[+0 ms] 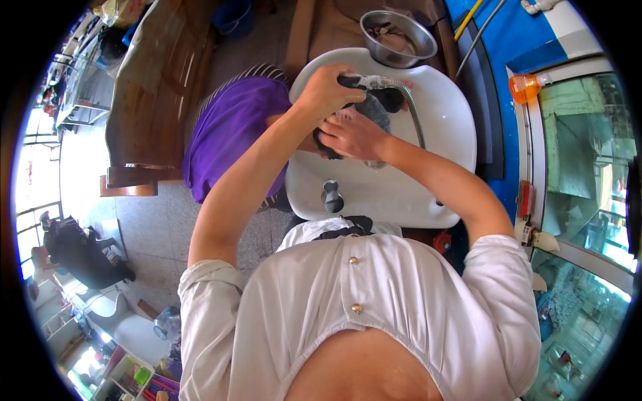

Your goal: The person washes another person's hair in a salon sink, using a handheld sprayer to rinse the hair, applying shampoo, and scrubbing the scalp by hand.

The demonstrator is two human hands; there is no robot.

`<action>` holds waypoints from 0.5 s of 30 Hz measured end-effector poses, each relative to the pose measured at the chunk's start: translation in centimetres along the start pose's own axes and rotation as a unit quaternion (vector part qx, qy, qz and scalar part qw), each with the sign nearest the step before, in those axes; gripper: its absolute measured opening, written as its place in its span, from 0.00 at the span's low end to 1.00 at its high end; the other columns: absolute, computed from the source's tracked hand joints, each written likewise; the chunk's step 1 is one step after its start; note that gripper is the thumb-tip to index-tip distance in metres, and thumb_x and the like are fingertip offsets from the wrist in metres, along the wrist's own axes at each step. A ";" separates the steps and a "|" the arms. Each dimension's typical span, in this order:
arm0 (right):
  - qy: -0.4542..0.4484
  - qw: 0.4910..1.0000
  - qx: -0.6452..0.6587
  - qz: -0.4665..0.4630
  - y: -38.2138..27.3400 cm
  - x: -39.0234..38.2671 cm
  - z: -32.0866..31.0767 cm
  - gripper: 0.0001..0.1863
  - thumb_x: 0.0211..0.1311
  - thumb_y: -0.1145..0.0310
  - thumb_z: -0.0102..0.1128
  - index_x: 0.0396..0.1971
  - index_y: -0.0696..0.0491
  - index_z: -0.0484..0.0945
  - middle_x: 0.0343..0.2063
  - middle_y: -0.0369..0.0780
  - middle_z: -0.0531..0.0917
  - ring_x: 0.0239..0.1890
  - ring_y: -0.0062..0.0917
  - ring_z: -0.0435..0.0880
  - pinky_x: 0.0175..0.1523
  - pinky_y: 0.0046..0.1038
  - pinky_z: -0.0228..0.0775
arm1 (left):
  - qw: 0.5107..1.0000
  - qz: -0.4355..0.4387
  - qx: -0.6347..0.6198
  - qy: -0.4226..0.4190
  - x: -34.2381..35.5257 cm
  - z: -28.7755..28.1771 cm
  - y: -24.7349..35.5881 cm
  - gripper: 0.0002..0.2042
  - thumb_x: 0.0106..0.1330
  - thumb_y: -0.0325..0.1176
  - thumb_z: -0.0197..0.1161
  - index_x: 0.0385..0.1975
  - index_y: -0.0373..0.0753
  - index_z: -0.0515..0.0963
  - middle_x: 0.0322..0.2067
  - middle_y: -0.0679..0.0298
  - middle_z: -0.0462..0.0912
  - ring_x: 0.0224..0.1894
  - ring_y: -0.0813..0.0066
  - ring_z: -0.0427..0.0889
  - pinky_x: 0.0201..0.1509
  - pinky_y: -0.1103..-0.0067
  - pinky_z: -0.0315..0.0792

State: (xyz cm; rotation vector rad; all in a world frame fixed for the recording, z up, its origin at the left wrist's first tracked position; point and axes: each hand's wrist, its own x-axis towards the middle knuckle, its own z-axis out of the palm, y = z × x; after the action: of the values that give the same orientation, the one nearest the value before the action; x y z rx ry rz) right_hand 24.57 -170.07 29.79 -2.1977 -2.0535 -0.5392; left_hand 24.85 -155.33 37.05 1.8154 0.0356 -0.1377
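Note:
A person in a purple cape (pixel 237 130) bends over a white wash basin (pixel 448 134). Wet dark hair with pale foam (pixel 374 115) shows over the bowl, partly covered by my hands. My left hand (pixel 328 88) is closed around a black shower head (pixel 350 81), whose ribbed metal hose (pixel 412 105) curves away to the right. Against the head lies my right hand (pixel 358 135), its fingers stretched out over the hair. A chrome tap (pixel 332 196) stands on the basin's near side.
Beyond the basin is a steel bowl (pixel 374 41) with something brownish inside. An orange bottle (pixel 523 88) stands at the right by a glass-paned frame. Brown seating (pixel 147 93) and a blue bucket (pixel 233 19) are at the far left. A black chair (pixel 83 254) is on the tiled floor.

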 end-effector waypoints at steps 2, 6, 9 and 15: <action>0.031 0.993 0.082 0.073 0.1 1.6 -0.1 0.14 0.47 0.64 0.58 0.37 0.45 0.73 0.42 0.34 0.72 0.51 0.27 0.68 0.48 0.34 0.61 | 1.000 -0.019 0.001 0.002 0.1 0.7 1.3 0.16 0.43 0.28 0.67 0.34 0.31 0.77 0.25 0.64 0.77 0.29 0.78 0.75 0.34 0.80 0.70; -0.013 0.983 0.164 0.084 1.3 -1.7 -0.1 0.15 0.47 0.65 0.59 0.38 0.49 0.73 0.44 0.36 0.71 0.52 0.29 0.68 0.53 0.39 0.60 | 0.998 0.015 0.065 0.011 1.2 0.8 0.8 0.17 0.46 0.27 0.67 0.39 0.34 0.77 0.29 0.63 0.77 0.30 0.80 0.74 0.34 0.82 0.71; -0.119 0.968 0.200 0.090 2.2 -4.2 -2.0 0.17 0.49 0.64 0.58 0.40 0.51 0.73 0.46 0.38 0.71 0.54 0.31 0.67 0.57 0.41 0.58 | 0.999 -0.005 -0.021 0.036 1.5 0.7 0.0 0.16 0.46 0.26 0.66 0.38 0.33 0.77 0.30 0.64 0.77 0.31 0.81 0.75 0.35 0.83 0.70; -0.043 0.966 0.226 0.118 1.4 2.8 2.5 0.22 0.63 0.55 0.44 0.49 0.53 0.74 0.50 0.43 0.75 0.58 0.33 0.67 0.54 0.39 0.65 | 0.997 -0.043 -0.026 0.065 2.6 0.9 1.8 0.15 0.48 0.23 0.65 0.37 0.31 0.76 0.29 0.66 0.78 0.31 0.81 0.75 0.36 0.84 0.70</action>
State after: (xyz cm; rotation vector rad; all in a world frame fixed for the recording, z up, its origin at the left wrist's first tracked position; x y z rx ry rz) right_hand 26.49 -166.77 28.59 -2.1609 -1.6951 0.0493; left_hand 27.58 -156.77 38.25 1.7695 0.2080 -0.0799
